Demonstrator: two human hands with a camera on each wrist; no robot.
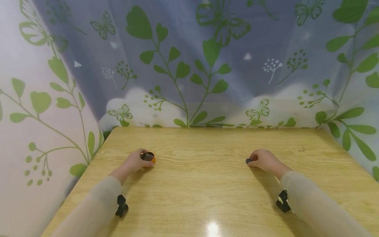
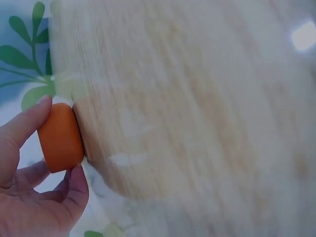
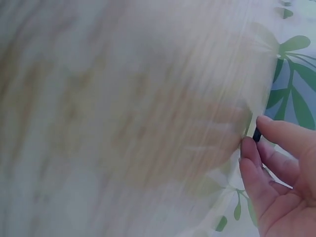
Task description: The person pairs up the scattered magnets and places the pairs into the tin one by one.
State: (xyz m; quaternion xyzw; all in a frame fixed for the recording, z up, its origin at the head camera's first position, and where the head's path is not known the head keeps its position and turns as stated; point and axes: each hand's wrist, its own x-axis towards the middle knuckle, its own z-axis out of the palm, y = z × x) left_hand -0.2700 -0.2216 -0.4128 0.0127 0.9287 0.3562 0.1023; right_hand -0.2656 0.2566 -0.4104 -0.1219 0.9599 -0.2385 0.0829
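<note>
My left hand (image 1: 135,162) holds a short, round orange piece (image 1: 153,160) at the left of the table. In the head view its top looks dark and hollow, with something greyish-brown inside. The left wrist view shows the smooth outer side of this orange piece (image 2: 61,138), gripped between thumb and fingers, with a dark rim by the tabletop. Toward the right side, my right hand (image 1: 264,160) pinches a small dark object (image 1: 248,161) between thumb and fingertips. Only a sliver of that dark object (image 3: 256,134) appears in the right wrist view, so its kind is unclear.
Both hands are over a wood-grain table (image 1: 201,184) with a glossy surface. A curtain (image 1: 183,65) with green leaves and butterflies hangs behind its far edge and along the sides. Black wrist devices (image 1: 121,206) are strapped over the light sleeves.
</note>
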